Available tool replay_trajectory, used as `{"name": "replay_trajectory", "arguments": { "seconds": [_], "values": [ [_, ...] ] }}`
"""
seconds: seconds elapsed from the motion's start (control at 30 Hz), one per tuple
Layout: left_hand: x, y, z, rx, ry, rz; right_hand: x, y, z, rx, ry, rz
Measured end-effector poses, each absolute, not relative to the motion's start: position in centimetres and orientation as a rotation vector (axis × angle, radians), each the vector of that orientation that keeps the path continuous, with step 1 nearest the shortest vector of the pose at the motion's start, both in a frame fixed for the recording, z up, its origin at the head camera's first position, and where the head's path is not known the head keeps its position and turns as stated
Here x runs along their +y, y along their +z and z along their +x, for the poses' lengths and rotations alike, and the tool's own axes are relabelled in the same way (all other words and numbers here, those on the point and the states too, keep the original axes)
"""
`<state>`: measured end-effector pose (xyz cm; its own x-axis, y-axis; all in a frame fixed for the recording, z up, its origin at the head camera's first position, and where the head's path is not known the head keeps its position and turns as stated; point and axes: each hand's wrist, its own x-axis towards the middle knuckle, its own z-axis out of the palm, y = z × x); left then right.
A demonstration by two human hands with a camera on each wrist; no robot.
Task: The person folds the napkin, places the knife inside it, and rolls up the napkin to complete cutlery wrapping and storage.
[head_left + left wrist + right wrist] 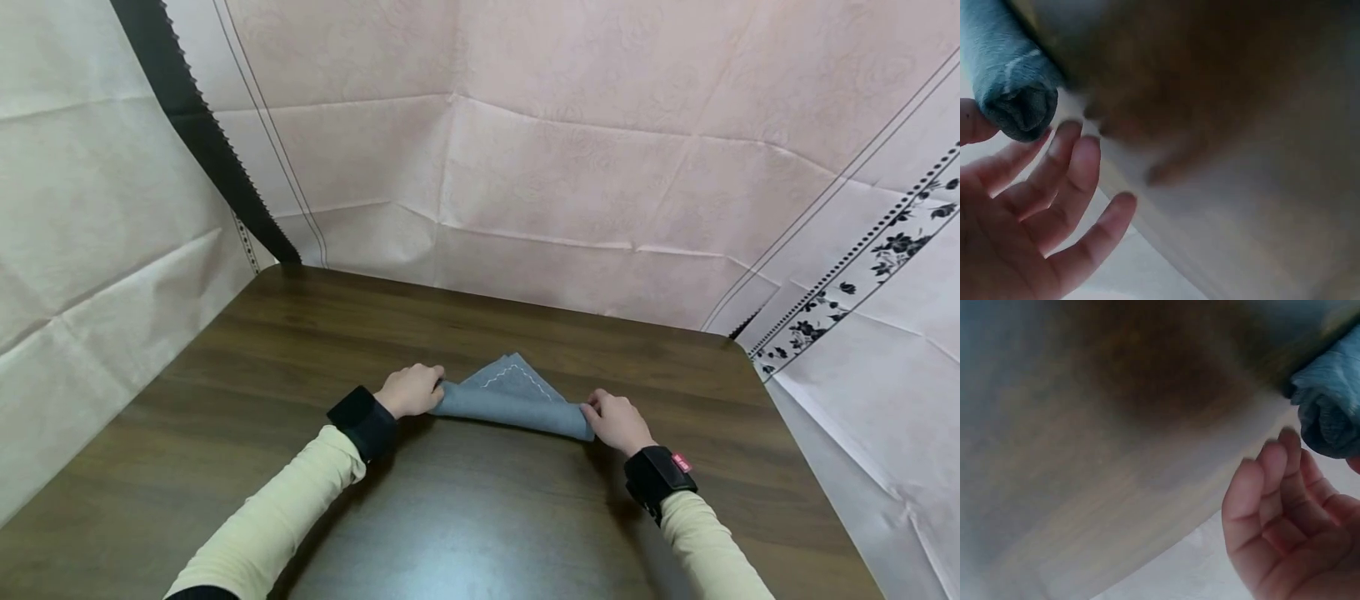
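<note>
A blue-grey cloth point(510, 406) lies across the middle of the table, partly rolled into a tube. Beyond the tube, a triangular flap with a white stitched line points to the far side. My left hand point(408, 390) pinches the tube's left end. At the right end, my right hand point(618, 421) holds it between thumb and index finger. The left wrist view shows the spiral end of the rolled cloth point(1010, 75) between thumb and index finger, the other fingers loosely bent below. In the right wrist view, the cloth's other coiled end point(1332, 406) sits above the fingers, the thumb mostly out of frame.
The brown wooden table point(465, 500) has rounded far corners. Creased pale sheeting point(540, 183) hangs behind it and at both sides, with a dark strip point(202, 133) at the left and a floral border point(847, 283) at the right. Black bands wrap both wrists.
</note>
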<state>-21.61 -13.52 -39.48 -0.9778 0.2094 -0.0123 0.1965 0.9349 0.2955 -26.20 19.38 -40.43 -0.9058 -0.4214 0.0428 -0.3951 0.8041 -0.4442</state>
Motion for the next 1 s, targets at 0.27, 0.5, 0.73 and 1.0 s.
{"name": "replay_trajectory", "arguments": {
  "seconds": [0.27,0.5,0.73,1.0],
  "values": [
    [-12.3,-39.0,-21.9,3.262,0.221,0.735,18.8,-40.7,-27.0,3.055,-0.609,-0.654],
    [-11.7,-38.8,-20.6,3.116,0.215,0.904,18.5,-41.2,-25.4,3.02,-0.74,-1.196],
    [-11.7,-39.6,-21.0,3.108,0.173,0.896,18.1,-41.7,-25.1,2.939,-0.639,-1.243],
    [-13.2,-38.8,-20.4,2.76,0.642,0.801,20.0,-40.8,-24.8,2.576,-0.852,-1.183]
  ]
}}
